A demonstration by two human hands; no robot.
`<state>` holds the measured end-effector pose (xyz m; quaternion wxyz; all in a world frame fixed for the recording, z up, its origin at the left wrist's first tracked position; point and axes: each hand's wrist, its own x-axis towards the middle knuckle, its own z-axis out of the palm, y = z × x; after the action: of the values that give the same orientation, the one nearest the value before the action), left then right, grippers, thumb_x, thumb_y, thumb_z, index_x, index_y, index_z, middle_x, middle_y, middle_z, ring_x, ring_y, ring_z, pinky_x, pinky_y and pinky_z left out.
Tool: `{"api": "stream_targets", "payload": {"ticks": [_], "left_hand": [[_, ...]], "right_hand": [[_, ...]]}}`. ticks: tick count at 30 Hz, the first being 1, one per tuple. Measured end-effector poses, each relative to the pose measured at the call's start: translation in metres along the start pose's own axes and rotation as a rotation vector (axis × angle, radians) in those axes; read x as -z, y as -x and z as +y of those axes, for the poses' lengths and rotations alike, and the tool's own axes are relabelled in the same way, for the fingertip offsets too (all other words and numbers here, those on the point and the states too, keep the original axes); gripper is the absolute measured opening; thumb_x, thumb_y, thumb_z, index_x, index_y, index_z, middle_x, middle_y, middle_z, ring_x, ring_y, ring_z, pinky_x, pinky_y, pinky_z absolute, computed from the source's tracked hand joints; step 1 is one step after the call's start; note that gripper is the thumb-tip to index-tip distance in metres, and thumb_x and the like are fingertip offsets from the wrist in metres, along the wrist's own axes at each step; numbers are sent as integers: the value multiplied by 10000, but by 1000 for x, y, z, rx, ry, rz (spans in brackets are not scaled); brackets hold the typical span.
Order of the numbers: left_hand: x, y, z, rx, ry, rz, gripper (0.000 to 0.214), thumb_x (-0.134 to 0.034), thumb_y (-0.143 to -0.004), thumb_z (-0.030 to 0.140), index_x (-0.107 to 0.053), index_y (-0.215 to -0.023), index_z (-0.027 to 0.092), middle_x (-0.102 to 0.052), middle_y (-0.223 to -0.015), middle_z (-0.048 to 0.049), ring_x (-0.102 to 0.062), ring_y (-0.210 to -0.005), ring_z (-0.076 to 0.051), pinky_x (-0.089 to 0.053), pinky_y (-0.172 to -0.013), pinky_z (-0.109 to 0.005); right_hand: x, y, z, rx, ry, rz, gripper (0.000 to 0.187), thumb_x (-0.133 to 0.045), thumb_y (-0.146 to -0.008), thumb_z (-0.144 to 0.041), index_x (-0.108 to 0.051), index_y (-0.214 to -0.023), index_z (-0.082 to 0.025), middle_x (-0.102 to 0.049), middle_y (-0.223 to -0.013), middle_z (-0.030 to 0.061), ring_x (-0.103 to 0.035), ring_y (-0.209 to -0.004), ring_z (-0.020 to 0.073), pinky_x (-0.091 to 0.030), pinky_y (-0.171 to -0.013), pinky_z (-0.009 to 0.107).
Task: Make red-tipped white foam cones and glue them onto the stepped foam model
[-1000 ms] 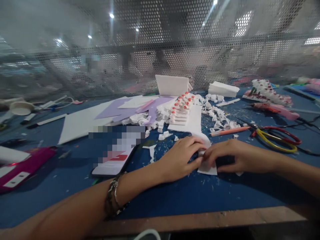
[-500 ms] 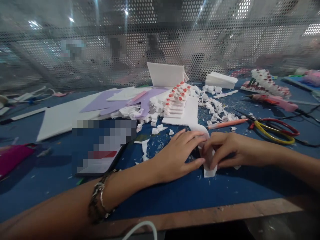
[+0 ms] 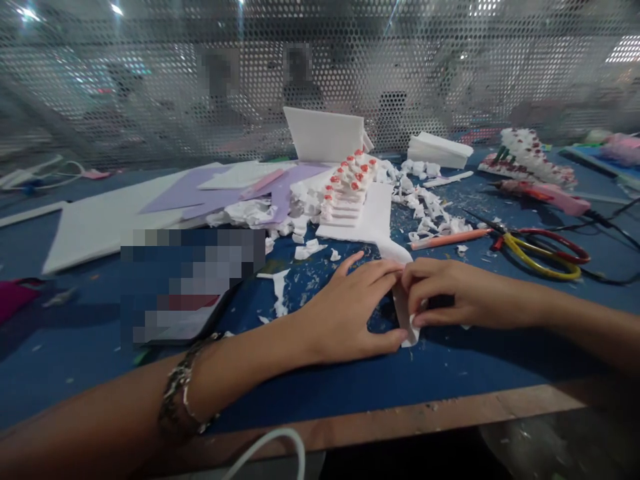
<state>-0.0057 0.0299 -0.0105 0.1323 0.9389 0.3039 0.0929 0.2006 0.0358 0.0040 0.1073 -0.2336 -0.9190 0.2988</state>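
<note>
A white strip [image 3: 402,308] lies on the desk [image 3: 310,395], its near end towards the front edge. The right hand [image 3: 443,293] pinches its side; the left hand [image 3: 347,310], spread open, touches it with fingertips and thumb. Scissors [image 3: 533,253] lie farther from that edge.

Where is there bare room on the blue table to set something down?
The blue table strip between the left hand and brown front edge. A smaller, lightly littered patch lies left of the phone, nearer than the white board. Past the right hand it is crowded: white scraps, orange pen-like tool, scissors.
</note>
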Motion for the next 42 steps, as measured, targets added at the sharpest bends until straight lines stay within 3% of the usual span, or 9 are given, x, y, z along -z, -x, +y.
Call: {"api": "stream_targets", "payload": {"ticks": [7,22,27,32,35,42], "left_hand": [[-5,-2,2,57,25,11,543,-394,-820,560,-441,-1221,196,-376,-1382,-110,-325,-1275,-269,-50,-1078,-518],[-10,-3,1,69,-9,60,620,-413,-783,608,-412,-1244,194,-413,-1353,-103,-343,-1252,-265,-70,-1078,-489],[-10,-4,2,68,25,79,609,-475,-755,586,-420,-1226,204,-431,-1334,-99,-358,-1239,-275,-86,-1074,-491],[-8,-5,3,70,56,91,572,-586,-692,510,-460,-1171,223,-470,-1293,-68,-400,-1199,-268,-92,-1070,-501],[-6,-5,3,80,67,78,654,-603,-665,514,-421,-1220,220,-442,-1327,-75,-384,-1215,-277,-85,-1069,-508],[-4,-4,3,87,66,42,819,-645,-590,501,-348,-1283,183,-404,-1354,-114,-351,-1241,-306,-68,-1071,-511]], "right_hand": [[-6,-4,8,23,127,87,200,-495,-844,-310,-512,-715,-158,-499,-821,26,-456,-782,112,-373,-703,230],[-5,-4,7,-6,156,88,156,-521,-820,-246,-527,-695,-153,-505,-836,32,-464,-751,101,-379,-674,215],[-6,-5,7,-7,179,94,188,-513,-827,-271,-510,-680,-155,-504,-819,26,-461,-742,98,-374,-669,211],[-7,-1,0,27,312,117,82,-489,-838,-223,-535,-801,-165,-500,-910,43,-473,-832,120,-380,-721,231],[-6,2,-6,87,398,70,128,-456,-858,-219,-574,-831,-179,-516,-944,46,-482,-893,135,-380,-746,245],[-3,5,-8,104,354,-20,198,-481,-858,-332,-617,-873,-190,-572,-888,26,-522,-843,123,-391,-727,237]]}}
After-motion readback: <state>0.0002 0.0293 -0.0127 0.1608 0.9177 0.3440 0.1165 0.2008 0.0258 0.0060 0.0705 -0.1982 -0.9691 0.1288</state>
